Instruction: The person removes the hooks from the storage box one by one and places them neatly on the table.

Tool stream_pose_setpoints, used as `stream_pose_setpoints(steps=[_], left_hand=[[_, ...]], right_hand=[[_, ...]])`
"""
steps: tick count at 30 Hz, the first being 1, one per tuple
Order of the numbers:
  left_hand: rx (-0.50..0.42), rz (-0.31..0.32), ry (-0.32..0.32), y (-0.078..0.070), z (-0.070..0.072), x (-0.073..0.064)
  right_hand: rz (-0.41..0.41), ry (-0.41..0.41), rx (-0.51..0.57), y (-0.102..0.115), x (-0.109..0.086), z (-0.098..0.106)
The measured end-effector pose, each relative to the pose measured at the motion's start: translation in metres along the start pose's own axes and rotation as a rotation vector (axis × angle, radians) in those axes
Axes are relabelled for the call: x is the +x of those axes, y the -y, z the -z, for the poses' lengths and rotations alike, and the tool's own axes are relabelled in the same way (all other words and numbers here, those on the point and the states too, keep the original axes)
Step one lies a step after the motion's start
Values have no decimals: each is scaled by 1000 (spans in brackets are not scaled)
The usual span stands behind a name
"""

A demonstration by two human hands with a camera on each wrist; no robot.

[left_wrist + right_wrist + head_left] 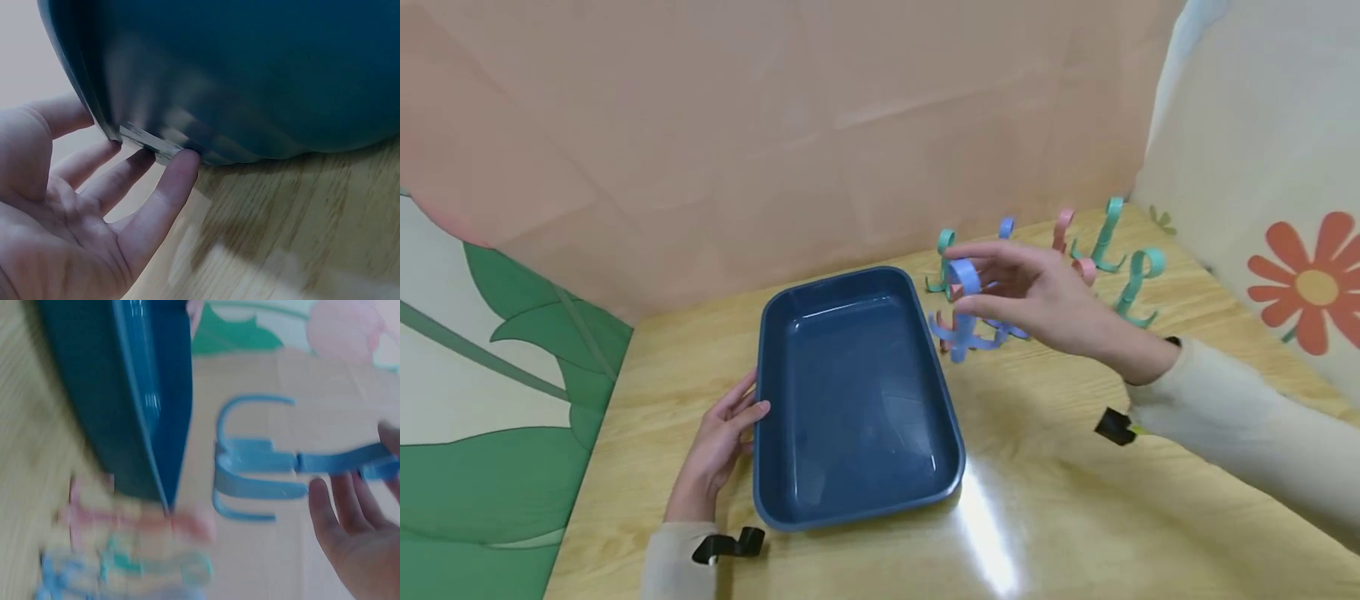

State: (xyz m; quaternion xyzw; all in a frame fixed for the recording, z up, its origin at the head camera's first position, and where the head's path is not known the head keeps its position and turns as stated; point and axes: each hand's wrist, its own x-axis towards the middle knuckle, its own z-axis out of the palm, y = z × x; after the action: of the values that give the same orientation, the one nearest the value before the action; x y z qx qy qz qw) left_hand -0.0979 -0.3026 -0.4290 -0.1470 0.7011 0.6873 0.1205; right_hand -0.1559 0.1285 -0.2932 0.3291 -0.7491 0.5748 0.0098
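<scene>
A dark blue rectangular tray stands on the wooden table, with nothing inside it. At its left side, my left hand holds the wall, thumb over the rim and fingertips against the outside near a pale label. My right hand pinches a blue plastic multi-prong hook by its looped top end, in the air just beyond the tray's right edge. In the right wrist view the prongs of this blue hook point away from the fingers.
Several similar hooks stand on the table at the back right: a green hook, another green hook, a pink hook and others partly behind my right hand. A peach cloth backdrop rises behind the table.
</scene>
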Motion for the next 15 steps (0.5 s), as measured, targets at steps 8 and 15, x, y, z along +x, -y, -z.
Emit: stream_pose_setpoints(steps=[8, 15], left_hand=[[34, 15, -30, -1, 6, -7], [54, 33, -46, 0, 13, -12]], right_hand=[[10, -28, -27, 5, -55, 80], [-72, -174, -43, -1, -91, 131]])
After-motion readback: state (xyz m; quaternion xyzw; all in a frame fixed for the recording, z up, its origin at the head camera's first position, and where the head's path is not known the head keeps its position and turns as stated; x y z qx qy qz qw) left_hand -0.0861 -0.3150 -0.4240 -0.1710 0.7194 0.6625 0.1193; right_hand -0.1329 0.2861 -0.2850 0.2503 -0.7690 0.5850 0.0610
